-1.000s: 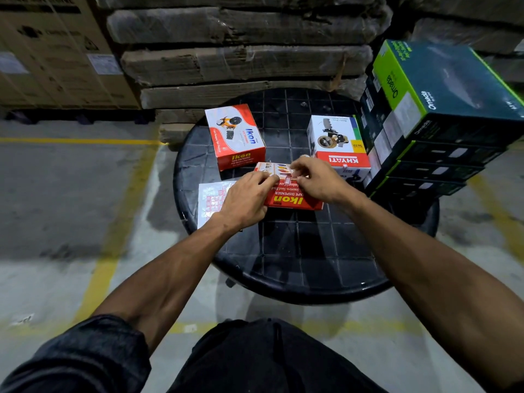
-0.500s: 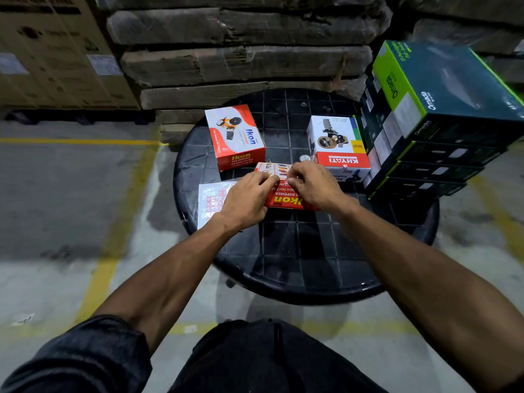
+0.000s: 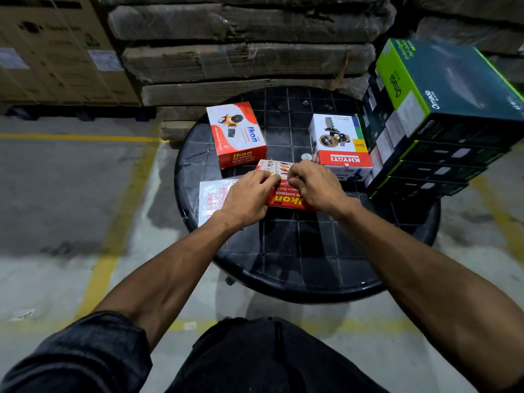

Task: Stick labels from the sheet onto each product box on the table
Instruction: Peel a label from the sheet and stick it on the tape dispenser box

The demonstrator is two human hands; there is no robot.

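On the round black bench (image 3: 306,268), both hands meet over a flat red Ikon box (image 3: 286,199) near its middle. The left hand (image 3: 246,197) and right hand (image 3: 317,185) have their fingertips curled together on the box's top face. The label sheet (image 3: 212,197) lies at the bench's left edge, partly under the left hand. A second Ikon box (image 3: 236,134) and a Khyati box (image 3: 340,146) sit toward the far edge, with stacked dark boxes (image 3: 431,120) at the right edge.

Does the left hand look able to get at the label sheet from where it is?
Probably yes. The label sheet lies flat on the table right beside the left hand, partly under it, with nothing on top; the hand is busy on the red Ikon box.
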